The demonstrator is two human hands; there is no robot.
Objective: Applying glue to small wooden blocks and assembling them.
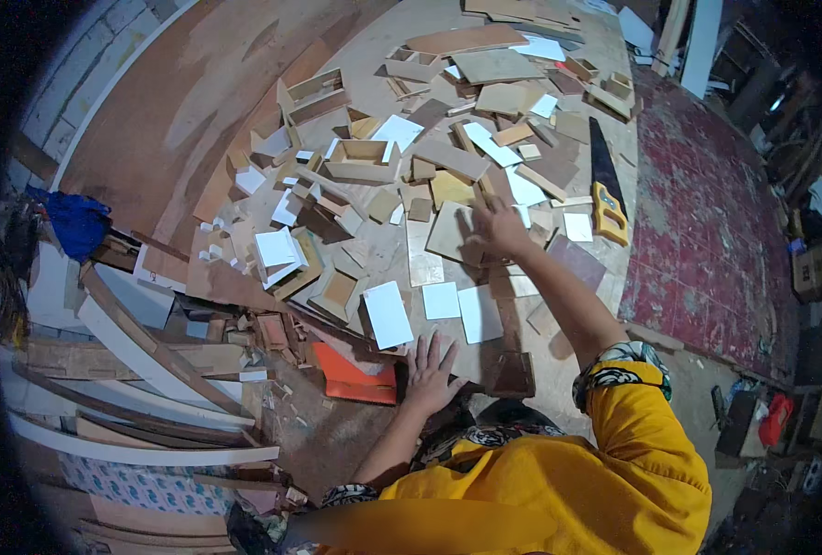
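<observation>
The right hand (496, 227) lies flat with open fingers on a square wood piece (452, 233). The left hand (429, 370) is spread flat on the floor (383, 254), beside an orange board (355, 377). Neither holds anything.

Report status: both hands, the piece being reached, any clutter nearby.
Left hand flat, open on floor board. Right hand open, touching tan plywood piece. Wood offcuts crowd around; handsaw right.

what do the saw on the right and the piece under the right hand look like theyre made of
The saw: dark, dull blade, probably metal, with a glossy yellow handle that looks like plastic. The piece under the right hand: a flat tan panel with a matte face, likely plywood or similar board, like the offcuts around it.
</observation>
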